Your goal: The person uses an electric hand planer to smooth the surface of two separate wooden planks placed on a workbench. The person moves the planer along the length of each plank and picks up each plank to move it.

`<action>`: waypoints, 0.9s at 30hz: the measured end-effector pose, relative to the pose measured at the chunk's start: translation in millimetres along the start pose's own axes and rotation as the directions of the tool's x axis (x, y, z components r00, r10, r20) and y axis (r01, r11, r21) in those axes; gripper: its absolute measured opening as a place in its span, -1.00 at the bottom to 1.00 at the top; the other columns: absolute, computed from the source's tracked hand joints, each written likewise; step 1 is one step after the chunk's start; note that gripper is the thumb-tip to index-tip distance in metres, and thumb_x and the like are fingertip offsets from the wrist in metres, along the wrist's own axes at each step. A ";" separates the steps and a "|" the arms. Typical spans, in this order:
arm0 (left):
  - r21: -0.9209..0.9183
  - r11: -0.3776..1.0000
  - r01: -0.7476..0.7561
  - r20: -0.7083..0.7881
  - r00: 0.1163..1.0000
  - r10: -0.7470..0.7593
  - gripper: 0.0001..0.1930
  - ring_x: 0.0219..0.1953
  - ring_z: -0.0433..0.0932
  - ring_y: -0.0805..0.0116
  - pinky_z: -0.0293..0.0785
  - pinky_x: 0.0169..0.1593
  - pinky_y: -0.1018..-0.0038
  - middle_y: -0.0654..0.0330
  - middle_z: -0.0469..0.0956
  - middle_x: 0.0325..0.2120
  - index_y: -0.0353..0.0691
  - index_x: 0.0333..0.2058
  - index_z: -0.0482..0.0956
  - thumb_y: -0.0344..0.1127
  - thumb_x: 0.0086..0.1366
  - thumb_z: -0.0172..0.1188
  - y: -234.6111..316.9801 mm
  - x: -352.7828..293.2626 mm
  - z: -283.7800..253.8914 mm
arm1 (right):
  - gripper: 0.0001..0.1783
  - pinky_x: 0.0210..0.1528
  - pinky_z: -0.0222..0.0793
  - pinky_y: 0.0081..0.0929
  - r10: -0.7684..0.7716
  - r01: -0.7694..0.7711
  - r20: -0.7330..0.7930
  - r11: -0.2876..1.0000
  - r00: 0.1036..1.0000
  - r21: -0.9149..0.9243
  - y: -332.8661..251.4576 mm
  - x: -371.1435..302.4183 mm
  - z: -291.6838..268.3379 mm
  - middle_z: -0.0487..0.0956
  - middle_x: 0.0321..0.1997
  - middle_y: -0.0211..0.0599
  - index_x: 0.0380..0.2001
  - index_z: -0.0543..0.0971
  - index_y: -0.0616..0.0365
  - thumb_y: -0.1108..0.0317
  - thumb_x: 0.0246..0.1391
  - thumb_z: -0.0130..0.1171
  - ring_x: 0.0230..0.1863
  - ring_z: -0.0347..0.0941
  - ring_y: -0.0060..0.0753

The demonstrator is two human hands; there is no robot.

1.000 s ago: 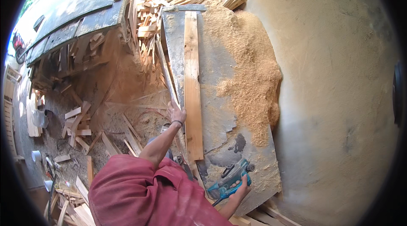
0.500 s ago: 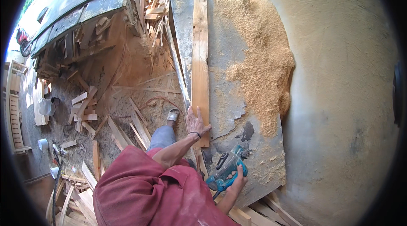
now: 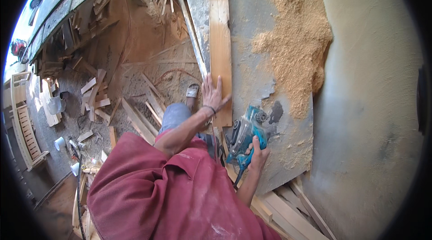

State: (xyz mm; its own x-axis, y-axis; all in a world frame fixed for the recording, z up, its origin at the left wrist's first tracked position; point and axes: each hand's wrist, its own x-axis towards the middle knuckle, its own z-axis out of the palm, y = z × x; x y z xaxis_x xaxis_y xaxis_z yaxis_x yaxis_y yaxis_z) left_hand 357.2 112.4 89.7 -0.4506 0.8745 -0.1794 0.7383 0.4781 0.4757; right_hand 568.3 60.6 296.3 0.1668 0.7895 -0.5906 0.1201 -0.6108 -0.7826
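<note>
A long wooden board [image 3: 220, 42] lies lengthwise along the left side of the grey worktable [image 3: 252, 19]. My left hand [image 3: 214, 95] rests flat on the board near its close end, fingers spread, with a dark band round the wrist. At the right, my right hand [image 3: 258, 155] grips the handle of a blue-green electric planer [image 3: 247, 134]. The planer sits over the table beside the board's near end, apart from it. Its cord runs down next to my forearm.
A big heap of sawdust [image 3: 299, 37] covers the table's right side, against a plastered wall [image 3: 364, 105]. Offcuts [image 3: 96, 93] and planks [image 3: 141, 118] lie on the ground at left. More planks [image 3: 288, 213] lie below the table's near edge. A wooden slatted frame [image 3: 28, 127] stands far left.
The view has shifted, so table and board appear higher and farther right. My left hand stays flat on the board near its close end, and my right hand keeps hold of the planer.
</note>
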 end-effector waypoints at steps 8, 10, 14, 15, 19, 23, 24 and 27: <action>0.270 0.917 -0.293 0.032 0.955 0.296 -0.15 0.53 -0.40 0.11 -0.40 0.50 0.03 0.13 -0.32 0.51 0.04 0.47 -0.07 0.37 0.36 -0.17 -36.5 142.7 -64.2 | -0.64 -0.62 0.24 -0.59 -0.013 0.020 0.074 0.995 0.997 -0.094 17.4 -0.8 11.8 0.42 -0.64 -0.46 -0.51 0.50 0.16 0.12 0.16 0.32 -0.67 0.32 -0.63; 0.282 0.894 -0.349 0.083 0.937 0.339 -0.14 0.53 -0.38 0.15 -0.39 0.50 0.05 0.16 -0.31 0.51 0.05 0.47 -0.09 0.40 0.36 -0.21 -42.9 160.1 -55.1 | -0.62 -0.63 0.22 -0.59 -0.014 0.025 0.081 0.990 0.997 -0.137 38.6 0.0 7.1 0.42 -0.66 -0.47 -0.54 0.50 0.15 0.11 0.15 0.32 -0.68 0.32 -0.63; 0.334 0.863 -0.378 0.161 0.925 0.343 -0.14 0.53 -0.38 0.21 -0.40 0.52 0.10 0.19 -0.31 0.51 0.10 0.48 -0.14 0.43 0.37 -0.29 -28.7 165.2 -54.0 | -0.56 -0.58 0.26 -0.46 -0.005 0.022 0.099 0.985 0.995 -0.171 69.0 -8.7 -4.5 0.45 -0.68 -0.43 -0.58 0.54 0.21 0.04 0.11 0.32 -0.65 0.36 -0.57; 0.338 0.862 -0.379 0.175 0.925 0.338 -0.15 0.53 -0.38 0.21 -0.41 0.52 0.11 0.19 -0.31 0.51 0.11 0.48 -0.15 0.43 0.37 -0.29 -26.8 165.0 -55.6 | -0.55 -0.56 0.27 -0.42 -0.072 0.096 0.110 0.967 0.991 -0.235 78.2 -11.3 -7.0 0.45 -0.68 -0.40 -0.56 0.55 0.24 0.04 0.09 0.34 -0.64 0.37 -0.54; 0.388 0.845 -0.368 0.118 0.929 0.350 -0.13 0.53 -0.39 0.20 -0.39 0.52 0.11 0.18 -0.30 0.51 0.15 0.48 -0.15 0.45 0.35 -0.27 -37.7 167.9 -53.5 | -0.53 -0.48 0.31 -0.25 -0.209 0.273 0.214 0.900 0.954 -0.339 111.2 -18.4 -9.9 0.46 -0.68 -0.26 -0.50 0.57 0.31 0.03 0.02 0.39 -0.62 0.38 -0.34; 0.383 0.856 -0.348 0.177 0.937 0.302 -0.12 0.53 -0.38 0.19 -0.37 0.51 0.10 0.18 -0.29 0.51 0.13 0.48 -0.14 0.47 0.34 -0.26 -27.7 164.4 -59.5 | -0.54 -0.48 0.32 -0.23 -0.226 0.329 0.263 0.817 0.938 -0.473 105.7 -23.3 -6.4 0.48 -0.68 -0.16 -0.52 0.57 0.29 0.03 0.01 0.38 -0.63 0.44 -0.20; 0.378 0.857 -0.350 0.200 0.935 0.294 -0.12 0.53 -0.37 0.19 -0.36 0.51 0.09 0.19 -0.29 0.51 0.14 0.48 -0.14 0.47 0.34 -0.26 -25.7 164.4 -62.2 | -0.54 -0.48 0.33 -0.22 -0.245 0.348 0.262 0.796 0.934 -0.496 112.8 -22.5 -7.6 0.49 -0.69 -0.15 -0.52 0.58 0.29 0.03 0.01 0.38 -0.63 0.45 -0.18; 0.359 0.866 -0.348 0.231 0.932 0.279 -0.13 0.53 -0.36 0.19 -0.36 0.51 0.07 0.18 -0.30 0.51 0.14 0.48 -0.14 0.46 0.35 -0.27 -21.5 162.7 -66.0 | -0.56 -0.49 0.34 -0.19 -0.278 0.368 0.248 0.795 0.928 -0.482 123.3 -18.5 -8.6 0.50 -0.69 -0.12 -0.53 0.58 0.27 0.04 0.01 0.39 -0.64 0.48 -0.09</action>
State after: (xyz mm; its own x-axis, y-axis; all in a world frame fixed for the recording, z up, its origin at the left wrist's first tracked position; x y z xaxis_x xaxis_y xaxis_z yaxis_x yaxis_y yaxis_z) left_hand 234.9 239.0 107.1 -0.0978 0.9674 -0.2335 0.9765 0.1386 0.1651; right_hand 588.5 -29.8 212.3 -0.1213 0.9175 -0.3788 0.6286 -0.2243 -0.7447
